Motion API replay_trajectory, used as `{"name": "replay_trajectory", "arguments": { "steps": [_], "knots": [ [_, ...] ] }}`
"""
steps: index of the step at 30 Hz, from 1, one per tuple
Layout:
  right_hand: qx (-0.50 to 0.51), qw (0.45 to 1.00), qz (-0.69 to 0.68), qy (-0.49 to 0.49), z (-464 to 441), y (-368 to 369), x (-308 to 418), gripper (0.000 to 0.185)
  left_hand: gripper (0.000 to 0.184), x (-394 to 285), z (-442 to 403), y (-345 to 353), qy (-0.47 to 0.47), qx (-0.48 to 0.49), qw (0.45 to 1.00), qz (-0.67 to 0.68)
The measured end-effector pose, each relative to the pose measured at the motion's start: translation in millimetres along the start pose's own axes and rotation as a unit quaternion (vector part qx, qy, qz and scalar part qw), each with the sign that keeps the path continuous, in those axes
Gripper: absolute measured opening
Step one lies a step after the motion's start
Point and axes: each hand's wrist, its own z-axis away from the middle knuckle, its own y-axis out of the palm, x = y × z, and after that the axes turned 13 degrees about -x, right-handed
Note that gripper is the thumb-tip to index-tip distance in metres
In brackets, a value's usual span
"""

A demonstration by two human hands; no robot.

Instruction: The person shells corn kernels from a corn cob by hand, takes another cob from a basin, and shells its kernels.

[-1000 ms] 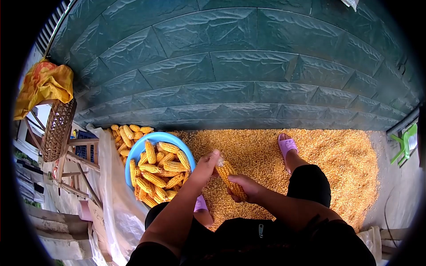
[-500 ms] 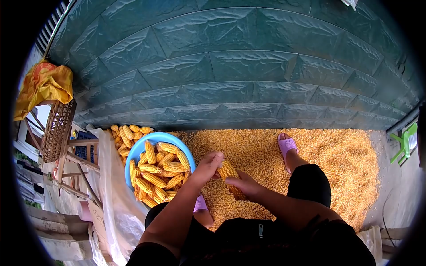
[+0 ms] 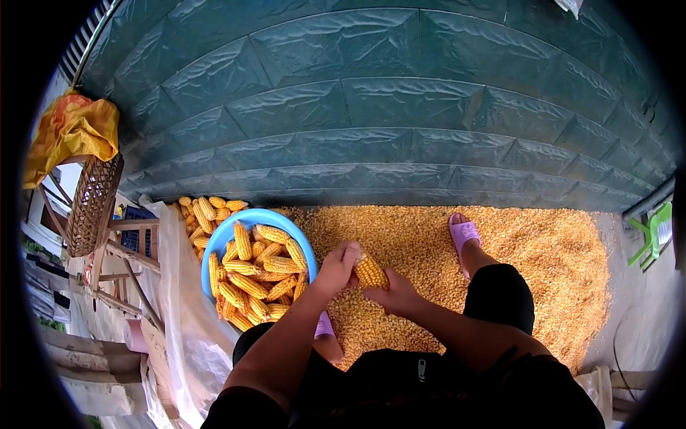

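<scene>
Between my two hands is a yellow corn cob point(image 3: 371, 273), tilted, with its upper end by my left hand. My left hand point(image 3: 339, 268) has its fingers closed around that end. Closed on the cob's lower right part is my right hand point(image 3: 396, 292), its thumb against the kernels. Loose corn kernels point(image 3: 414, 236) cover the ground beneath both hands. To the left of my hands stands a blue basin point(image 3: 309, 250) holding several whole cobs point(image 3: 249, 285).
More cobs point(image 3: 205, 209) lie behind the basin by the green wall point(image 3: 371, 104). Plastic sheeting point(image 3: 193, 314), a wooden frame and a woven basket point(image 3: 95, 206) are at the left. A green chair point(image 3: 652, 234) stands far right. My feet wear pink slippers point(image 3: 465, 232).
The cob's lower end has moved up and left, and less of it shows past my right hand. My right hand has shifted slightly up. The view has tilted a little.
</scene>
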Motion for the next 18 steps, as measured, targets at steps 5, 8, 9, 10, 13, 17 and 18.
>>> {"name": "replay_trajectory", "arguments": {
  "steps": [5, 8, 9, 10, 13, 17, 18],
  "knots": [
    [-0.058, 0.993, 0.054, -0.09, -1, -3, -5, 0.056, 0.057, 1, 1, 5, -0.061, 0.031, 0.994, 0.08],
    [-0.087, 0.969, 0.194, -0.13, 1, -1, -7, 0.057, 0.066, -7, 10, 13, -0.032, 0.031, 0.999, 0.031],
    [-0.095, 0.946, 0.268, -0.158, 3, 0, -9, 0.057, 0.066, -8, 11, 16, -0.035, 0.001, 0.999, -0.02],
    [-0.094, 0.945, 0.269, -0.159, 5, 1, -10, 0.057, 0.066, -9, 11, 17, -0.036, -0.031, 0.996, -0.071],
    [-0.085, 0.932, 0.295, -0.193, 10, 1, -9, 0.055, 0.061, 25, -3, 17, 0.057, -0.074, 0.991, -0.1],
    [-0.07, 0.941, 0.273, -0.189, 4, 1, -13, 0.057, 0.055, 33, -10, 12, 0.142, -0.059, 0.983, -0.102],
    [-0.063, 0.946, 0.255, -0.188, 3, 1, -13, 0.058, 0.055, 32, -9, 12, 0.143, -0.059, 0.983, -0.102]
  ]
}}
